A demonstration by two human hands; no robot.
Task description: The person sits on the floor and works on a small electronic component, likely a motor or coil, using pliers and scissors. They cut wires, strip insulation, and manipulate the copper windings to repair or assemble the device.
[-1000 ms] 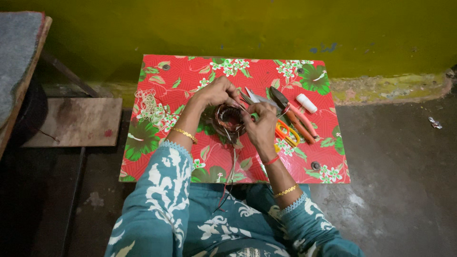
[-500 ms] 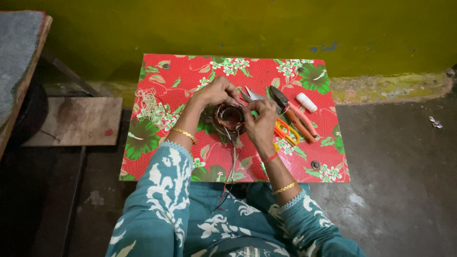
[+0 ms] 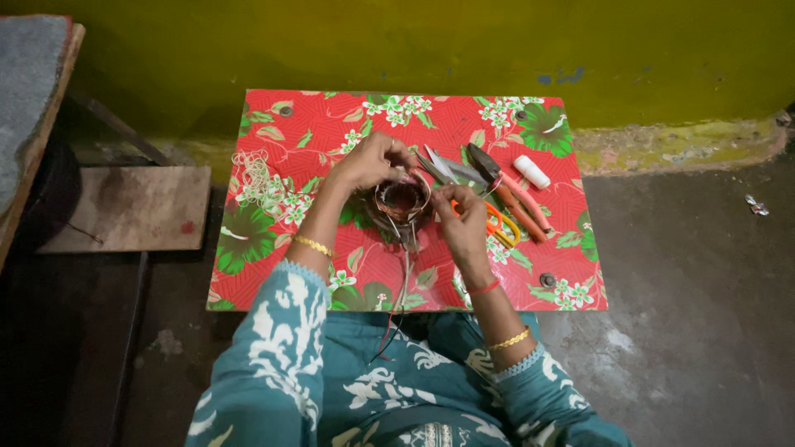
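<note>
Fingers of both hands are curled close around a small round coil of thin reddish-brown wire point(image 3: 403, 201), which sits between them, raised just above the middle of the low table with a red flowered plastic cover point(image 3: 273, 273). The left hand point(image 3: 370, 161) pinches the upper left edge of the coil with bent fingertips, almost closed. The right hand point(image 3: 462, 222) grips the right side in the same way, thumb and fingers nearly shut on the loop. I judge that this two-sided hold keeps the ring from springing open. Loose wire ends point(image 3: 399, 290) hang from the coil down over the near edge of the table toward the lap in teal patterned cloth.

Just beside the right hand, to its right, lie the tools: scissors with orange handles point(image 3: 499, 225), pliers with reddish handles point(image 3: 513, 192), a grey metal blade tool point(image 3: 443, 168) and a small white cylinder point(image 3: 531, 172). They are within short reach of that hand, probably for this reason. On the left part of the table lies a loose tangle of pale thin wire point(image 3: 257, 175), well apart from the hands.
</note>
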